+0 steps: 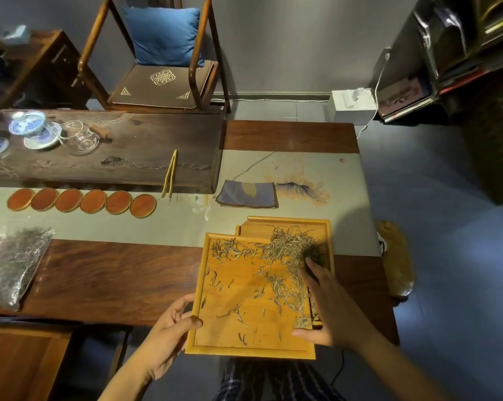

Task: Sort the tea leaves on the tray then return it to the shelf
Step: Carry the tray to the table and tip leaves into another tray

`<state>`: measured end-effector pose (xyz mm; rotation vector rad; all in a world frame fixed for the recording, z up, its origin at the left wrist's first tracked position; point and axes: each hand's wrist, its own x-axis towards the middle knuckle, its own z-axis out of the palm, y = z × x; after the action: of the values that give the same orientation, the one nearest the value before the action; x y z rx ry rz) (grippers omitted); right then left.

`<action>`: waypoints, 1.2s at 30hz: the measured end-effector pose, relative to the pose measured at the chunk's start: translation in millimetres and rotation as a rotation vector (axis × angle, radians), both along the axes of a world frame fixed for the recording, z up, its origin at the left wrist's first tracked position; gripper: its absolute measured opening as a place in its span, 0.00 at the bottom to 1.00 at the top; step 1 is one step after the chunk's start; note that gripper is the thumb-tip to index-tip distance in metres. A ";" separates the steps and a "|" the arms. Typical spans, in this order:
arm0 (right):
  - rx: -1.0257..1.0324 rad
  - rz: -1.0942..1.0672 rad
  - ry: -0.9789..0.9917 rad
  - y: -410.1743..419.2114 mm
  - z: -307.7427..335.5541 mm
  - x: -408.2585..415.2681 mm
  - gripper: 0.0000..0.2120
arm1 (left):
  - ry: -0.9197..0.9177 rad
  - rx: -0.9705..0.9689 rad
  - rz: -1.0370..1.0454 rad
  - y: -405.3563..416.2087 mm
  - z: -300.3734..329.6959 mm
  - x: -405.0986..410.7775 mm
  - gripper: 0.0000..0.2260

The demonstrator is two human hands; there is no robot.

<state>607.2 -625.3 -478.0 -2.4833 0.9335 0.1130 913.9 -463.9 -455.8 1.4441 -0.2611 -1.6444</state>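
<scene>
The bamboo tray (238, 302) overhung the table's (114, 273) near edge, its far right corner lapping a second tray (288, 224) behind it. The left hand (163, 340) gripped its left rim, thumb on top. The right hand (328, 308) lay flat, fingers straight, on the tea leaves (285, 253), hiding the right rim. Bare tabletop lay open to the left.

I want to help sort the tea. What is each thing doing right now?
Front tray: tilted, overlapping the back tray, leaves scattered on it.
Back tray: flat on the table.
Tea leaves: heaped where the trays meet.
Left hand: holds the front tray's edge.
Right hand: fingers straight, on the leaves.
Tongs: lying unused.
</scene>
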 end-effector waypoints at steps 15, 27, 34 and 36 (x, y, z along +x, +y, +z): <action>-0.315 -0.191 -0.039 -51.3 -17.9 58.1 0.32 | -0.041 -0.004 -0.019 3.5 6.1 0.8 0.27; -0.341 -0.259 -0.237 -40.6 1.8 86.0 0.14 | -0.033 -0.009 -0.035 8.1 8.1 4.2 0.25; -0.176 0.160 -0.105 19.8 13.8 152.6 0.29 | -0.029 -0.007 -0.043 0.4 6.8 1.8 0.23; -0.199 0.083 -0.053 19.5 6.8 151.1 0.28 | -0.038 -0.003 -0.036 1.0 5.9 2.8 0.21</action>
<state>758.2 -605.8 -471.2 -2.6942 0.8570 -0.0204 916.6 -462.9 -450.0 1.4774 -0.3127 -1.6458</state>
